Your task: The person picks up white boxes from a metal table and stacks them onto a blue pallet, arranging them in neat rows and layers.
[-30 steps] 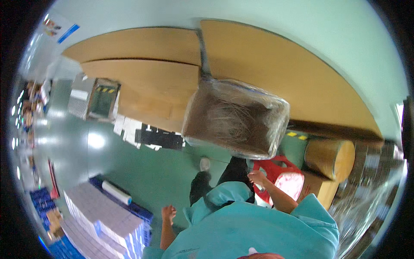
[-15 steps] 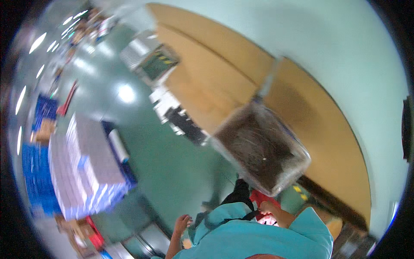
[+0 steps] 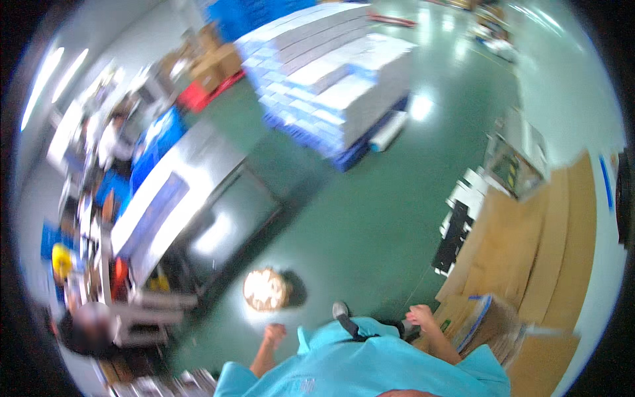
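My left hand hangs low in front of my teal shirt, fingers curled in and nothing seen in them. A brightly lit round object stands on the floor just beyond it; its kind is unclear. To the right, my right hand is also curled, with no object visible in it. Nearest to that hand is a container with a blue edge and clear plastic wrap, beside leaning cardboard sheets. One of my shoes shows on the green floor.
A blue pallet bears stacked white bundles ahead, with a white roll alongside. A metal table stands left. Another person is farther back, and a dark-haired head shows near left. A metal-framed box stands right.
My view has swung left: the pallet stack now lies ahead and the cardboard and container are at the right. The metal table and round object have come into view. My right hand has moved outward.
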`<action>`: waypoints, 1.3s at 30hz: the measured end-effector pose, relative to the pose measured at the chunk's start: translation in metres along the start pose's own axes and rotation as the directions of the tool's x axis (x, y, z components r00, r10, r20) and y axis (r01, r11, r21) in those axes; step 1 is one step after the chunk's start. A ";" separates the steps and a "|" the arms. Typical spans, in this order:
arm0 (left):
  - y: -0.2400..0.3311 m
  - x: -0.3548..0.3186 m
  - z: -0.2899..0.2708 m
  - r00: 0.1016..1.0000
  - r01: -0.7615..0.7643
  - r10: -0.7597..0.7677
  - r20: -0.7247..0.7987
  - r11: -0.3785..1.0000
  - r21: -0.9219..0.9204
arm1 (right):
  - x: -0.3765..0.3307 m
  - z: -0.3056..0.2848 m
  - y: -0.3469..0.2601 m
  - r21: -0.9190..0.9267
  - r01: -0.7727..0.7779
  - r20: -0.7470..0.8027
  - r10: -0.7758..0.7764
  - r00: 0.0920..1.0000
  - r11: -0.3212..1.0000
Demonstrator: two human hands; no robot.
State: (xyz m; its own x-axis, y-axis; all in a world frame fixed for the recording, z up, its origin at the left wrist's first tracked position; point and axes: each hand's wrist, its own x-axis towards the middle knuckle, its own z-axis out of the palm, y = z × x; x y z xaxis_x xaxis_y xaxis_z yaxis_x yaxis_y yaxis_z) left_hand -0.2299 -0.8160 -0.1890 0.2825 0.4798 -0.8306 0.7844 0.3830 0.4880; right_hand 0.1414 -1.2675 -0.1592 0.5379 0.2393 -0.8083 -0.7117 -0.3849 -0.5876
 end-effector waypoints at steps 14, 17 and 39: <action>0.016 -0.010 -0.014 0.930 0.312 -0.345 -0.125 0.923 -0.224 | 0.122 0.292 -0.221 -0.891 0.029 0.211 0.356 0.910 0.453; 0.046 0.049 -0.028 0.974 0.062 -0.135 -0.182 0.932 -0.358 | 0.184 0.321 -0.252 -0.972 0.191 0.229 0.354 0.907 0.139; 0.465 0.311 -0.588 0.306 -0.379 0.719 -0.624 0.693 0.613 | 0.267 0.644 -0.466 -0.581 0.289 0.193 -0.216 0.957 0.761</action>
State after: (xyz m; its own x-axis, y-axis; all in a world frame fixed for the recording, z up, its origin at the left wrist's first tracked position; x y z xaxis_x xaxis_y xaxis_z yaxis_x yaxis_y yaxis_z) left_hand -0.1020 -0.0248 -0.0631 0.3057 0.9147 0.2642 0.7751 -0.4002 0.4889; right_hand 0.3259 -0.4502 -0.1251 0.5814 0.4842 -0.6539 -0.1242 -0.7415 -0.6594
